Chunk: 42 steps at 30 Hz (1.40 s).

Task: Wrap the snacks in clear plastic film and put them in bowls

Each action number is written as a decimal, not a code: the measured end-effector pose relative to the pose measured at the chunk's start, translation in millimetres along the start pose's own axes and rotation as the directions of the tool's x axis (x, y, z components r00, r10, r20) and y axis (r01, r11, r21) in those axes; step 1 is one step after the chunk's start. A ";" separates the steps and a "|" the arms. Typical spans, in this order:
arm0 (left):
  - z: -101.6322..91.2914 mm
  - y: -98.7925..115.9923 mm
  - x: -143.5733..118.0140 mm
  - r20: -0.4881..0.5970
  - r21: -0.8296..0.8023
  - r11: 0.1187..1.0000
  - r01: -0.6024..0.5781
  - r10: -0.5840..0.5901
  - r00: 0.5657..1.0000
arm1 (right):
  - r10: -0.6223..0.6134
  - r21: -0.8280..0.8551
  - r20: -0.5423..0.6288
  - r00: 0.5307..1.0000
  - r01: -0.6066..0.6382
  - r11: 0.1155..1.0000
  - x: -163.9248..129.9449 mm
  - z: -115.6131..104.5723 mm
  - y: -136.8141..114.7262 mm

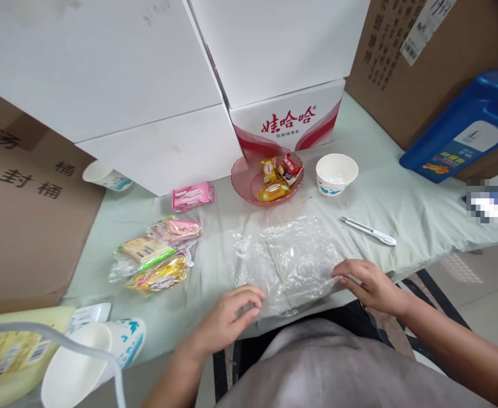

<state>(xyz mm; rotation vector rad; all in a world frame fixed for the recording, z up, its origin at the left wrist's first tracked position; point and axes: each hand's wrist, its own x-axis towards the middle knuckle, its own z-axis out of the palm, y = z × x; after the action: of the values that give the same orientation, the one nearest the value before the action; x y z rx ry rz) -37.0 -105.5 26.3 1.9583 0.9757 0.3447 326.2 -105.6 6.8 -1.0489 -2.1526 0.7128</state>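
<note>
1. Head view, looking down over a pale green cloth [402,198]: a clear plastic bag [289,263] lay flat at the near edge, crinkled, both hands on it.
2. Left hand [227,317] rested on the bag's near left corner, fingers curled loosely and pressing the film down — gripping nothing.
3. Right hand [366,283] sat at the bag's near right edge, fingers fairly flat and narrow, fingertips on the film; whether pinching a layer, cannot tell.
4. Further off, beyond the bag: a pink dish [249,181] holding small wrapped snacks [274,178], with a white paper bowl [336,173] just to its right and a utility knife [368,230] lying on the cloth near the bag's far right corner.
5. Left of the bag, well apart: a heap of packaged snacks [157,258], and a pink packet [192,196] beyond it.
6. Judged best handled by keeping one corner pinned while rubbing the layers apart at the other — thin film clings, so slow, light fingertip pressure would likely serve better than a hard tug.
</note>
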 end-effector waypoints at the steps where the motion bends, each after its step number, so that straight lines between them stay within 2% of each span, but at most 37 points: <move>1: -3.9 -0.2 2.2 -0.041 -0.070 0.997 0.045 -0.048 0.998 | 0.060 0.021 -0.049 0.997 -0.059 0.998 4.0 1.3 -0.8; 3: -11.3 -3.0 10.5 -0.157 -0.163 0.978 0.128 -0.153 0.976 | 0.211 0.088 -0.146 0.966 -0.200 0.976 14.7 6.5 0.0; 6: -20.2 -13.9 31.7 -0.342 -0.217 0.955 0.201 -0.268 0.901 | 0.437 0.183 -0.219 0.872 -0.403 0.897 36.3 18.9 7.7; 8: -24.0 -24.1 47.5 -0.429 -0.259 0.934 0.246 -0.340 0.837 | 0.510 0.145 -0.252 0.823 -0.489 0.860 51.0 28.2 16.0; 9: -24.9 -29.4 54.5 -0.458 -0.295 0.916 0.270 -0.384 0.802 | 0.514 0.085 -0.276 0.812 -0.512 0.855 57.3 32.6 20.4; 12: -24.0 -42.5 66.8 -0.497 -0.417 0.857 0.303 -0.494 0.713 | 0.443 -0.153 -0.327 0.835 -0.509 0.847 68.6 44.0 31.3; 14: -21.2 -47.1 67.8 -0.508 -0.461 0.847 0.265 -0.497 0.704 | 0.400 -0.268 -0.328 0.856 -0.490 0.829 70.1 49.7 35.0; 17: -15.9 -50.0 65.4 -0.527 -0.449 0.864 0.226 -0.461 0.714 | 0.374 -0.340 -0.328 0.868 -0.477 0.810 68.1 54.5 36.0; 18: -14.2 -50.8 64.9 -0.548 -0.425 0.872 0.242 -0.461 0.698 | 0.369 -0.350 -0.327 0.870 -0.474 0.808 67.3 55.2 35.8; 22: -8.7 -56.3 65.5 -0.733 -0.242 0.907 0.346 -0.405 0.548 | 0.367 -0.359 -0.324 0.872 -0.472 0.805 66.0 55.5 36.1; 24: -7.4 -58.9 66.2 -0.795 -0.147 0.913 0.380 -0.337 0.504 | 0.363 -0.352 -0.333 0.870 -0.472 0.808 65.8 55.2 37.0; 27: -6.8 -60.3 67.3 -0.814 -0.076 0.909 0.410 -0.294 0.501 | 0.360 -0.337 -0.359 0.861 -0.479 0.811 65.6 55.3 37.7; 35: -8.2 -55.8 71.4 -0.789 0.030 0.868 0.496 -0.284 0.545 | 0.446 -0.243 -0.356 0.821 -0.543 0.804 70.3 48.5 34.2; 42: -7.3 -63.5 68.0 -0.805 0.013 0.905 0.424 -0.242 0.542 | 0.560 -0.058 -0.350 0.751 -0.614 0.787 75.3 37.3 33.7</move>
<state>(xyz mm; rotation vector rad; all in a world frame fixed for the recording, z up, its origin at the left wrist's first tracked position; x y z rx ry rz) -28.6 -31.9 -30.4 1.7119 2.0137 0.9772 278.8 -32.7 -18.2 -1.8498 -1.6119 0.5796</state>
